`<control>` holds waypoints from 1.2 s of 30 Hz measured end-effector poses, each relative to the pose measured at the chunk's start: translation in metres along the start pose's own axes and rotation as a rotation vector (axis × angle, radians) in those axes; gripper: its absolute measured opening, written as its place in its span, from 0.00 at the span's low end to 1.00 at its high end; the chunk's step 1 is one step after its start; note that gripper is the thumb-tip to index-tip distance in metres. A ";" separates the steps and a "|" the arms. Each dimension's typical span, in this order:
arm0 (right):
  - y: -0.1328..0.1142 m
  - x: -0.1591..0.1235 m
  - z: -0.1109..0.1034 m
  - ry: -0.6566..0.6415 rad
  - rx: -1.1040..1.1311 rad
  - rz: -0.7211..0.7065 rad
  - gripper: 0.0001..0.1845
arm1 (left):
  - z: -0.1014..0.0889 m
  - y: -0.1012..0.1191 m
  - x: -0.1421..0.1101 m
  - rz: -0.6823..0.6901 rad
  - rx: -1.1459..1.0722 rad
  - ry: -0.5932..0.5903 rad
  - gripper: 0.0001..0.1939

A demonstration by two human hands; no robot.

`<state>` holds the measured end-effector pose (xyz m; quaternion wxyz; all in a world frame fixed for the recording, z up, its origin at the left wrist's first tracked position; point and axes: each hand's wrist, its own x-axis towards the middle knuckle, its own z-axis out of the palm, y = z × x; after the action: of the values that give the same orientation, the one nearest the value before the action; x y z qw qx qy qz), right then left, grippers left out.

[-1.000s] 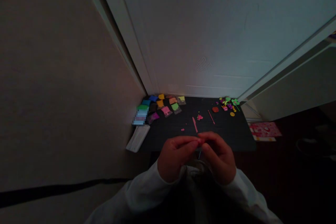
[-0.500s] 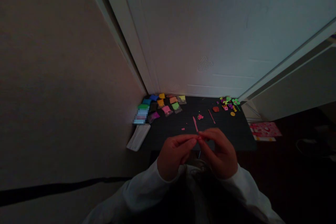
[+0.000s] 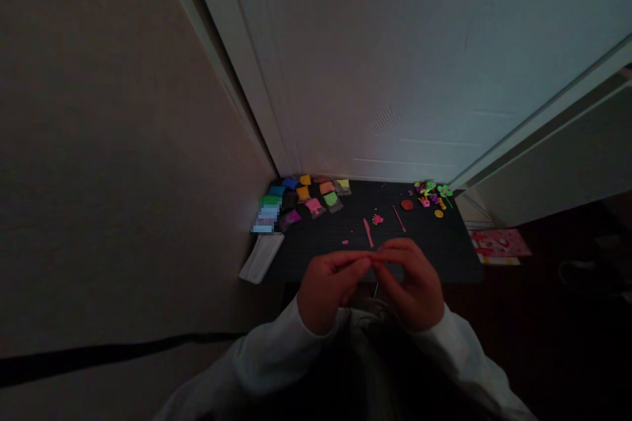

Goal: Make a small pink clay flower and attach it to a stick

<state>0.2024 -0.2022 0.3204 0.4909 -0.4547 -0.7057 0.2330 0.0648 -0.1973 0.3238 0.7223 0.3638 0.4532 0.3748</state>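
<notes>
My left hand (image 3: 330, 289) and my right hand (image 3: 412, 283) meet fingertip to fingertip above the near edge of a small black table (image 3: 444, 250). Both are pinched together on a tiny pink bit of clay (image 3: 374, 258) between thumb and fingers. Just beyond them on the table lie a pink stick tool (image 3: 368, 233), a small pink clay shape (image 3: 378, 218), a pink crumb (image 3: 345, 242) and a thinner pink stick (image 3: 399, 219). The scene is very dim.
Several coloured clay packets (image 3: 306, 200) lie at the table's back left. Small finished clay figures (image 3: 430, 196) sit at the back right. A white packet (image 3: 261, 258) overhangs the left edge. A pink printed sheet (image 3: 500, 245) lies right of the table. A white door stands behind.
Both hands have drifted slightly up and away from me, with the pinch kept together; the fingers shift a little around the pink bit.
</notes>
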 end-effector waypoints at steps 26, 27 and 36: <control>0.004 -0.003 0.003 -0.034 -0.090 -0.053 0.15 | -0.003 -0.005 0.002 -0.025 -0.125 0.019 0.09; 0.005 -0.003 0.003 -0.035 -0.107 -0.062 0.16 | -0.002 -0.006 0.003 -0.037 -0.163 0.014 0.09; 0.022 -0.006 0.004 -0.104 -0.268 -0.139 0.19 | 0.001 -0.008 0.007 -0.113 -0.394 -0.064 0.12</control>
<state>0.2084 -0.1962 0.2989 0.4036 -0.4537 -0.7846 0.1255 0.0694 -0.1949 0.3139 0.8133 0.2013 0.3678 0.4034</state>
